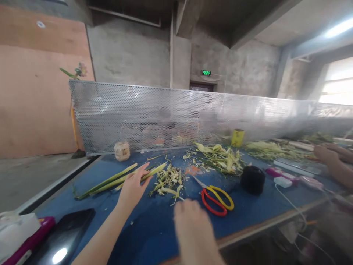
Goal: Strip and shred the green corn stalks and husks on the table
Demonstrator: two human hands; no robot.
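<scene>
My left hand [134, 186] reaches over the blue table [154, 224], fingers stretched out and touching long green leaf strips [110, 181] that lie across the table's left part. My right hand [193, 228] hovers low near the front edge, back of the hand toward me and blurred; its fingers are hidden. Red and yellow scissors [216, 198] lie just right of it. A small heap of leaf trimmings [168, 180] sits between my two hands.
A perforated metal screen [165, 114] walls the table's far side. A twine ball [121, 151], a yellow roll [237, 137], a black spool [252, 179] and more leaf scraps [220, 158] lie about. Another person's hands [331, 158] work at right. A dark phone [63, 235] lies at front left.
</scene>
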